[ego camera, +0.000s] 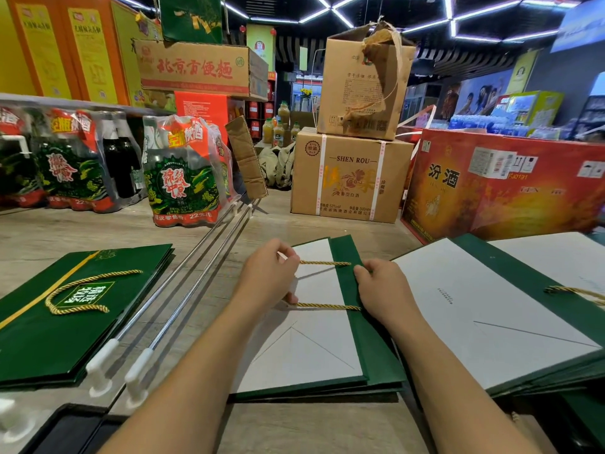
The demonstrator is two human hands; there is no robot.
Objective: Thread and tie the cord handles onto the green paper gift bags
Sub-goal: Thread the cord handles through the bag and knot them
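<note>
A flat green paper gift bag (360, 342) lies in front of me with its white inside face up and its green top band on the right. Two runs of gold cord (324, 263) cross the white face from that band toward my left hand (268, 273), which grips the cord with curled fingers. My right hand (383, 283) rests on the green band and pinches it where the cords come through. A finished green bag (65, 322) with a gold cord handle lies on the left.
A stack of flat bags (491, 309) lies at the right, one with a gold cord on it. Two metal rods (183, 290) with white ends run diagonally between the bags. Cardboard boxes (350, 175), a red carton and bottle packs stand behind on the wooden floor.
</note>
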